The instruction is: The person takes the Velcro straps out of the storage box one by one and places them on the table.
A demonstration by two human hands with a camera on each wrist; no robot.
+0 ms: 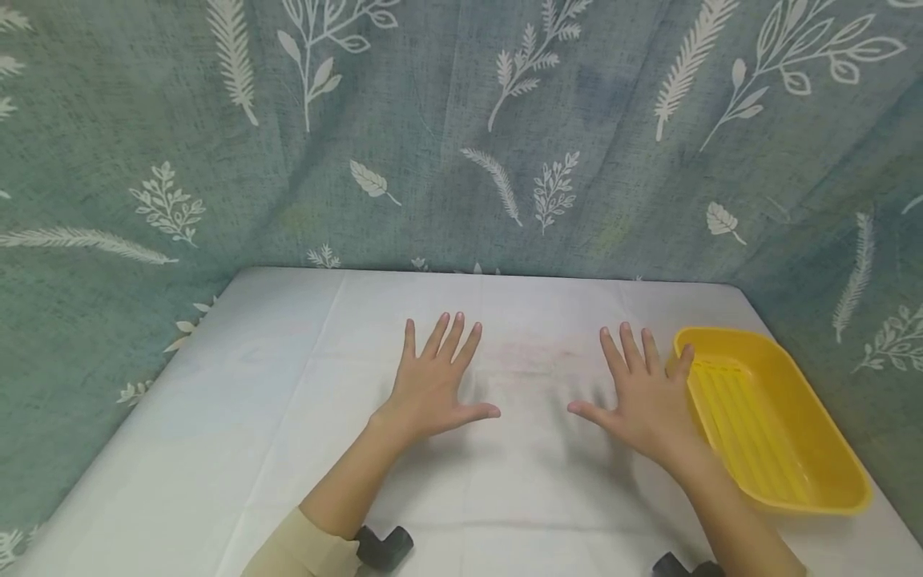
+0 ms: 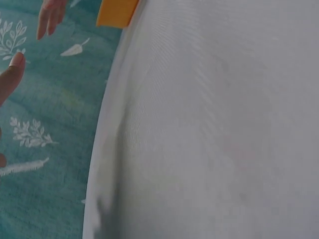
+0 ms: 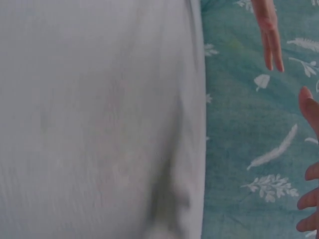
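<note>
My left hand (image 1: 430, 389) hovers over the white-covered table (image 1: 519, 481), palm down, fingers spread and straight, holding nothing. To its right, my right hand (image 1: 649, 405) is spread the same way, also holding nothing. The two thumbs point toward each other with a gap between them. Nearest the right hand is a yellow plastic tray (image 1: 829, 433) with a ribbed bottom; the little finger overlaps its left rim in the head view. In the left wrist view the left thumb (image 2: 12, 74) shows at the edge, and the right wrist view catches the right thumb (image 3: 309, 107).
A green curtain with white leaf prints (image 1: 433, 144) hangs behind the table and along both sides. Dark wrist-worn pieces show below each hand, one by the left beige sleeve (image 1: 306, 549). The tray sits along the table's right edge.
</note>
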